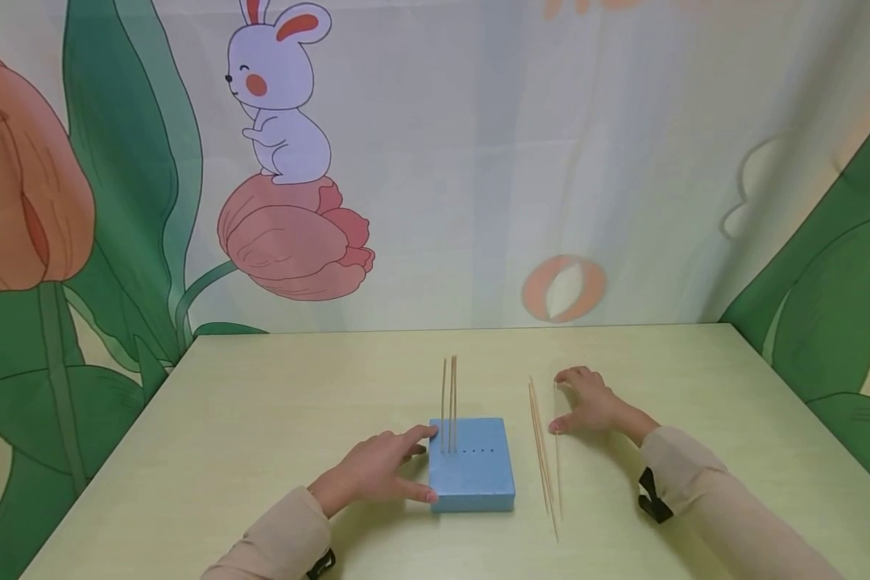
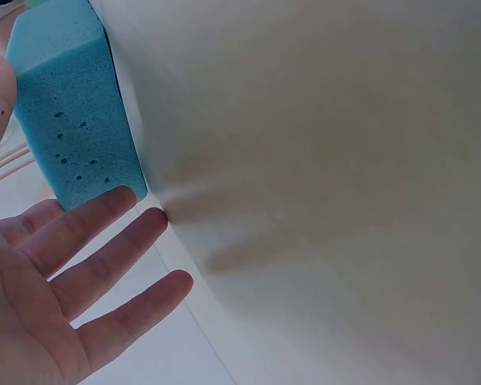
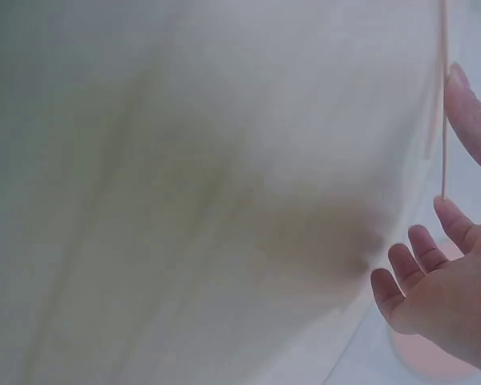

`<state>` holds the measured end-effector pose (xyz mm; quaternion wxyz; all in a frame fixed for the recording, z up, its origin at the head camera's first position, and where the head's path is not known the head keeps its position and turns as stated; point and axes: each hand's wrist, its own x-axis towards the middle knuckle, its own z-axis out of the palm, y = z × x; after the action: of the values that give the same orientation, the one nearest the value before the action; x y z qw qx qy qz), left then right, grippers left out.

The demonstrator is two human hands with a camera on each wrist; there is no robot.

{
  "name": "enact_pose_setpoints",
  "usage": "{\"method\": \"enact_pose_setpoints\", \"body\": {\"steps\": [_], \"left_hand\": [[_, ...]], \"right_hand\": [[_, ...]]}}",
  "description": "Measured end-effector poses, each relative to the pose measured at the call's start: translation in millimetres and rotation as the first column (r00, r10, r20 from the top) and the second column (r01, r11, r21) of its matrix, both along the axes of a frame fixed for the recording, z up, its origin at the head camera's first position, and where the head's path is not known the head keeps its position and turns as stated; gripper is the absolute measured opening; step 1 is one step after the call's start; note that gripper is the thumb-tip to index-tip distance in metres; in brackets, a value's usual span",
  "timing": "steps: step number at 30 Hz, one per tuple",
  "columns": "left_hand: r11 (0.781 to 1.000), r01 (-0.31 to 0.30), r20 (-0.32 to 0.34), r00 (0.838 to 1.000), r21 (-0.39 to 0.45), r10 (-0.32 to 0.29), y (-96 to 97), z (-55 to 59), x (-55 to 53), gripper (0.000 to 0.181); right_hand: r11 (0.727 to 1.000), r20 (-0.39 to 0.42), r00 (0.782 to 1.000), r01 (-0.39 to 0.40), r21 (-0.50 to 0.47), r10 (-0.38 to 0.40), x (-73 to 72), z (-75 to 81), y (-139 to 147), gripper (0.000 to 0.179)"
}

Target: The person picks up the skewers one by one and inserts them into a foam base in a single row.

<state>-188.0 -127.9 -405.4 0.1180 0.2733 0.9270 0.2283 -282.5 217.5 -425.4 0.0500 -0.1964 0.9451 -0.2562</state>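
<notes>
A light blue foam block (image 1: 471,475) lies on the table, with thin wooden sticks (image 1: 445,395) standing upright in its left part. My left hand (image 1: 377,466) touches the block's left side, thumb at the front corner and index finger towards the back corner. In the left wrist view, the other fingers of that hand are spread straight past the block (image 2: 80,120). To the right, my right hand (image 1: 590,403) reaches over a single thin stick (image 1: 559,475). In the right wrist view, thumb and index finger stand wide apart at the stick (image 3: 444,152), the index fingertip at its end.
Between the block and my right hand lies a narrow bundle of loose sticks (image 1: 540,443). A row of several small holes (image 1: 478,451) runs across the block's top. Behind the pale table (image 1: 275,387) hangs a printed cloth (image 1: 435,201) with a rabbit and flowers.
</notes>
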Motion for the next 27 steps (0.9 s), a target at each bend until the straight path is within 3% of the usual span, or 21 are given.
{"method": "enact_pose_setpoints", "body": {"steps": [4, 9, 12, 17, 27], "left_hand": [[1.0, 0.002, 0.005, 1.0, 0.004, -0.002, 0.5, 0.6, 0.4, 0.087], [1.0, 0.002, -0.004, 1.0, 0.0, -0.002, 0.4, 0.4, 0.8, 0.086], [1.0, 0.002, -0.008, 1.0, 0.002, -0.002, 0.4, 0.3, 0.7, 0.086], [1.0, -0.001, -0.002, 1.0, 0.003, 0.001, 0.3, -0.8, 0.3, 0.086], [1.0, 0.0, -0.009, 1.0, 0.004, 0.0, 0.2, 0.1, 0.4, 0.085]], "right_hand": [[0.986, 0.032, 0.999, 0.003, -0.165, 0.003, 2.0, 6.6, -0.1, 0.075], [0.913, 0.118, 0.991, -0.003, -0.408, 0.056, 7.0, 16.1, -0.8, 0.077], [0.868, 0.139, 0.986, -0.006, -0.496, 0.087, 11.2, 21.7, -2.9, 0.077], [0.819, 0.069, 0.991, -0.058, -0.571, 0.119, 21.3, 35.8, -9.0, 0.074], [0.775, -0.111, 0.988, -0.156, -0.612, 0.112, 48.8, 68.9, -28.6, 0.073]]}}
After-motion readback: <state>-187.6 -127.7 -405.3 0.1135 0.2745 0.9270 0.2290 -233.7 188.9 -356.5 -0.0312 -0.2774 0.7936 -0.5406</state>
